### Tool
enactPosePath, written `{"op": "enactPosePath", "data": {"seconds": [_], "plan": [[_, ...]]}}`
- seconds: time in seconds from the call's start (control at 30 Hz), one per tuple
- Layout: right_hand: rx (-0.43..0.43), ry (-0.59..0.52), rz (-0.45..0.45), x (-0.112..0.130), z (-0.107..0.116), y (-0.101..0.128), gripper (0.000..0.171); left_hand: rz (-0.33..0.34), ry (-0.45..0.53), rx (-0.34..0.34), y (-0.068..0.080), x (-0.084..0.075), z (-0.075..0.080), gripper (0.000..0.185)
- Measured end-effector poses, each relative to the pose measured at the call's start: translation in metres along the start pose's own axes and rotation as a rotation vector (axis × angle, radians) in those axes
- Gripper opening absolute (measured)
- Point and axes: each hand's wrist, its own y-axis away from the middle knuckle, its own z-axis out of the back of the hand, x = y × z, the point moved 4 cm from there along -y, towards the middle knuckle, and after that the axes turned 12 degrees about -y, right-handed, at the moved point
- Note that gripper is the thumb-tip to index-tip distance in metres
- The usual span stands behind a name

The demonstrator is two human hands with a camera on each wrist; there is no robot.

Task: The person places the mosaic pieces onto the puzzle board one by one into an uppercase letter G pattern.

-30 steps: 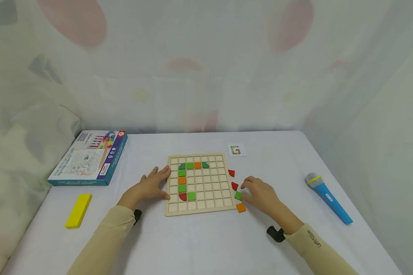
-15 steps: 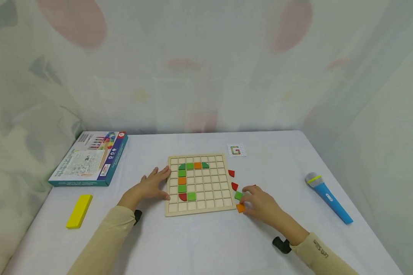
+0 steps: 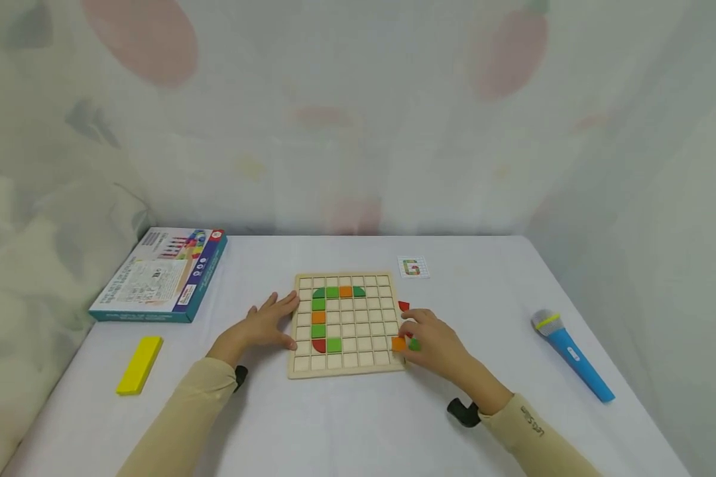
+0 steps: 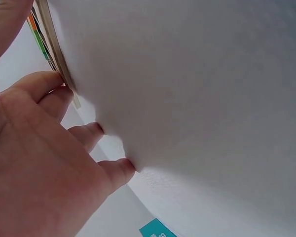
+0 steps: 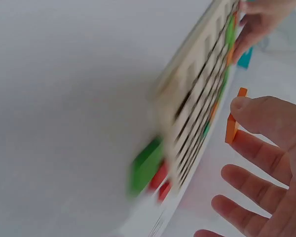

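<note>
The left hand (image 3: 258, 328) is resting, fingers apart, against the grid board (image 3: 355, 329) — probably steadying it — while the right hand (image 3: 435, 344) is pinching an orange tile (image 3: 398, 344) thumb-to-finger.

Surface: a table under white cloth (image 3: 346, 424). Lying directly on it: printed box (image 3: 161, 275) and yellow block (image 3: 140, 365), left; gridded wooden board (image 3: 349, 373), centre; letter-G card (image 3: 414, 267) beyond; red pieces (image 3: 404, 306) and green tile (image 5: 147, 168) beside the board's right edge; blue-handled microphone (image 3: 575, 358), far right.

left hand (image 3: 259, 326): fingers (image 4: 87, 136) spread | right hand (image 3: 438, 344): thumb (image 5: 272, 116), forefinger (image 5: 264, 154) pinching
</note>
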Motion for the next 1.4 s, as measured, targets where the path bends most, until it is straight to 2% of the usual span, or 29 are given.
{"op": "enactPosePath", "data": {"seconds": [0.2, 0.43, 0.77, 1.4], "plan": [[0.032, 0.046, 0.072, 0.030, -0.022, -0.032, 0.020, -0.004, -0.017, 0.005, -0.002, 0.000, -0.004, 0.104], [0.110, 0.092, 0.054, 0.045, -0.044, -0.053, 0.018, -0.002, -0.016, 0.000, -0.002, 0.002, -0.007, 0.105], [0.156, 0.118, 0.044, 0.048, -0.053, -0.061, 0.017, -0.012, -0.001, -0.005, -0.002, 0.002, -0.004, 0.103], [0.177, 0.114, 0.041, 0.047, -0.055, -0.061, 0.014, -0.011, -0.019, -0.005, -0.002, 0.000, -0.001, 0.103]]}}
